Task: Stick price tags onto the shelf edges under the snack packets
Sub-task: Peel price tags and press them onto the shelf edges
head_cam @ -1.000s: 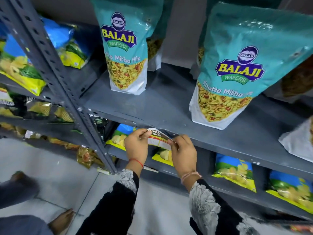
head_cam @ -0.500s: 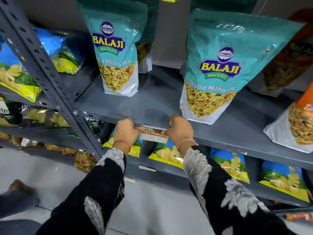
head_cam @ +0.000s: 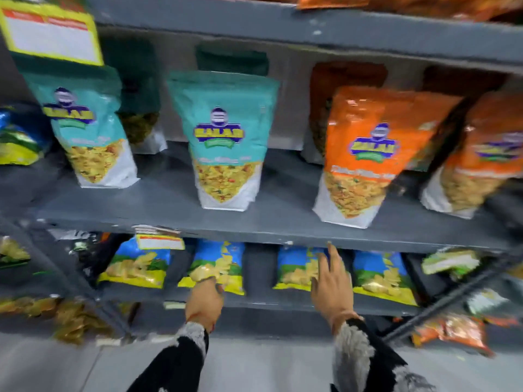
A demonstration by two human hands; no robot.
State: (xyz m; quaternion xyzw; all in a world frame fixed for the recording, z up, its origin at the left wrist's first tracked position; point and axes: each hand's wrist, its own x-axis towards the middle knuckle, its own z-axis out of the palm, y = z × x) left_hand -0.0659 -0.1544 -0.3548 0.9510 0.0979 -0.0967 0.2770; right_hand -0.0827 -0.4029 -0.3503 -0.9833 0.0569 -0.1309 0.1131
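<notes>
A yellow-bordered price tag (head_cam: 159,240) hangs from the front edge of the grey shelf (head_cam: 283,233), below and between the two teal snack packets (head_cam: 87,131) (head_cam: 226,142). Neither hand touches it. My left hand (head_cam: 204,302) is lower down, in front of the blue chip bags (head_cam: 218,264), its fingers curled; the blur hides whether it holds anything. My right hand (head_cam: 331,281) is open with fingers spread, its fingertips just below the shelf edge, to the right of the tag. The whole frame is motion-blurred.
Orange snack packets (head_cam: 368,154) stand to the right on the same shelf. A larger yellow-bordered tag (head_cam: 52,38) hangs from the shelf above at top left. A diagonal rack strut (head_cam: 441,301) crosses the lower right. More packets lie on the lowest shelves.
Both hands have let go of the price tag, which now stays on the shelf edge. They dropped and shifted right, and the view swung up and right.
</notes>
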